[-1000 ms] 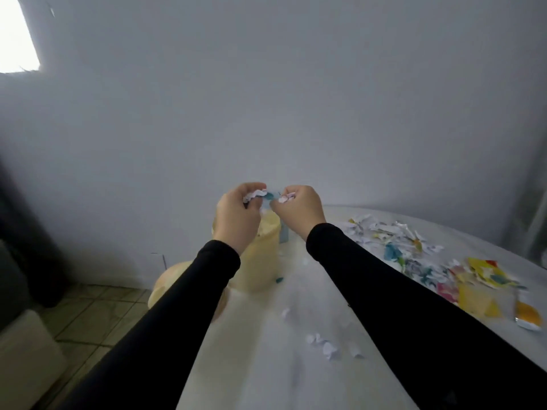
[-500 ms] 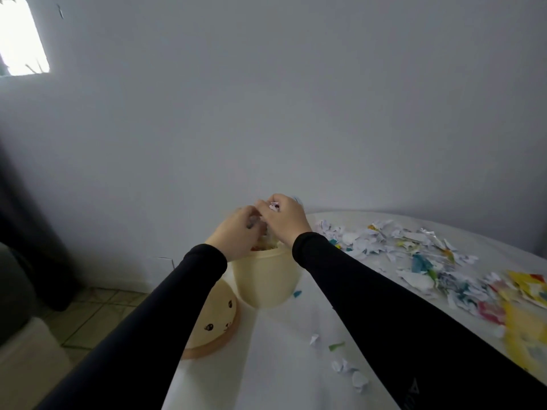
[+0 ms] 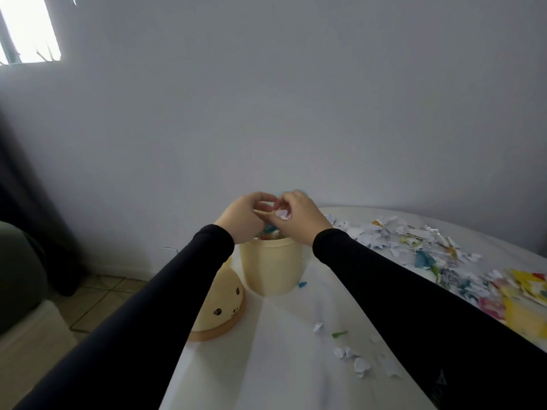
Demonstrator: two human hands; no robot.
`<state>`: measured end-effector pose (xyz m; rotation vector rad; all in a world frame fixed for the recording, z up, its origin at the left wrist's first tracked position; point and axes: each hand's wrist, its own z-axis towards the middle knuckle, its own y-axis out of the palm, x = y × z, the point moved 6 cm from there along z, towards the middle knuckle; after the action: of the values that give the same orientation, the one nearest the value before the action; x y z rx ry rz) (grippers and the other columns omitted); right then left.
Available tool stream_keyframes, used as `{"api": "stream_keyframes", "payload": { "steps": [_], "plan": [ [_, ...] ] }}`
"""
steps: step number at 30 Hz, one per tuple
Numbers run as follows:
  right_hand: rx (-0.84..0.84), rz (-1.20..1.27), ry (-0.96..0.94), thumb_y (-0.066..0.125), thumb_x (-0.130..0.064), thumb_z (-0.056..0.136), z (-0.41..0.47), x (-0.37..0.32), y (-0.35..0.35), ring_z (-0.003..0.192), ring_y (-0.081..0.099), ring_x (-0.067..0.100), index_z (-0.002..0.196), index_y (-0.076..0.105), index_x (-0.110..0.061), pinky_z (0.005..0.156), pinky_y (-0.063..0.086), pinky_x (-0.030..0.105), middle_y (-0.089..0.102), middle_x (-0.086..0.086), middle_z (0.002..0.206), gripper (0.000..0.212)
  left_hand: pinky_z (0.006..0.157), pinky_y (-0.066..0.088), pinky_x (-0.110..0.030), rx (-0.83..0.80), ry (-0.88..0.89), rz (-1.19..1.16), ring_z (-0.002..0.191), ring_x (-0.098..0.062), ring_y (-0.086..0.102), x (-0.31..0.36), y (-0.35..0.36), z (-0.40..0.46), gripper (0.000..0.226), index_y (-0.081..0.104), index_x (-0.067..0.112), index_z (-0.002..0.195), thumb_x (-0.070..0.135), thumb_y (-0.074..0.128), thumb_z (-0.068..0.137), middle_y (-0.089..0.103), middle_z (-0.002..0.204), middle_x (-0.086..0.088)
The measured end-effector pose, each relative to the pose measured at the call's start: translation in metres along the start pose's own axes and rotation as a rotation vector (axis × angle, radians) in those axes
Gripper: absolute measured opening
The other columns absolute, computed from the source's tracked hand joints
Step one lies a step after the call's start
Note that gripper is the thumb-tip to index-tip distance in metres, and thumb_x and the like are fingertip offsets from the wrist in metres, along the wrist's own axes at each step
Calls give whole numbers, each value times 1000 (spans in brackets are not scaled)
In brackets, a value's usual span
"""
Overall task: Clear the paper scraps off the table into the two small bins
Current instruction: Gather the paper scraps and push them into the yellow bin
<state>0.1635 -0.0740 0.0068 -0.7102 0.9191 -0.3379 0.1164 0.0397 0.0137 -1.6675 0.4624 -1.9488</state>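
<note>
Left hand (image 3: pixel 247 218): we see it curled over the bin (image 3: pixel 270 269), contents hidden.
Right hand (image 3: pixel 299 218): pinched on a white scrap (image 3: pixel 282 214).
Scraps (image 3: pixel 420 247): heaped far right on the desk (image 3: pixel 284 365).

A home room: a plain pale painted wall (image 3: pixel 296 113), a small bright window (image 3: pixel 26 28) high up, beige floor tiles (image 3: pixel 97 294), a dark curtain (image 3: pixel 32 226), and a white-clothed table (image 3: pixel 281 365) strewn with torn paper.
</note>
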Motion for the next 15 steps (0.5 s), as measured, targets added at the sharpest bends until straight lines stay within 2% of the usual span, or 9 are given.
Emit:
{"api": "stream_keyframes", "payload": {
  "steps": [3, 6, 8, 10, 12, 15],
  "plan": [
    [13, 10, 4, 72, -37, 79, -3, -4, -7, 93, 50, 9, 107, 57, -21, 84, 46, 25, 50, -4, 107, 35, 75, 55, -28, 79, 9, -5, 98, -16, 62, -1, -7, -1, 43, 58, 21, 120, -1, 59, 83, 60, 118, 1],
    [30, -32, -23, 74, -44, 76, -6, -6, -16, 96, 48, 8, 108, 58, -24, 82, 42, 23, 50, -4, 109, 41, 77, 45, -22, 138, 80, 191, 96, -12, 58, 7, -19, -4, 33, 60, 23, 119, 11, 58, 88, 60, 118, 7],
    [32, -85, -12, 75, -46, 75, -8, -4, -20, 96, 48, 9, 111, 56, -25, 86, 45, 27, 49, -6, 109, 46, 78, 40, -21, 134, 139, 326, 92, -10, 54, 19, -19, -8, 28, 60, 24, 119, 19, 52, 93, 59, 115, 10],
    [54, -142, 6, 75, -49, 72, -11, -4, -24, 94, 50, 11, 112, 55, -27, 86, 46, 30, 48, -8, 103, 50, 73, 41, -19, 104, 175, 348, 86, -10, 55, 31, -11, -13, 25, 63, 24, 116, 28, 49, 96, 60, 106, 11],
    [72, -188, 7, 75, -48, 71, -14, -5, -25, 91, 49, 12, 111, 55, -27, 87, 44, 33, 48, -9, 98, 49, 59, 45, -15, 63, 156, 291, 75, -9, 59, 37, 1, -14, 21, 68, 24, 104, 33, 53, 93, 65, 93, 9],
    [87, -228, -5, 75, -38, 70, -19, -9, -26, 87, 48, 13, 109, 56, -26, 92, 41, 36, 47, -8, 93, 45, 51, 46, -13, -1, 51, 243, 58, -10, 57, 32, 13, -10, 20, 73, 12, 86, 26, 59, 86, 67, 72, 2]
  ]
}}
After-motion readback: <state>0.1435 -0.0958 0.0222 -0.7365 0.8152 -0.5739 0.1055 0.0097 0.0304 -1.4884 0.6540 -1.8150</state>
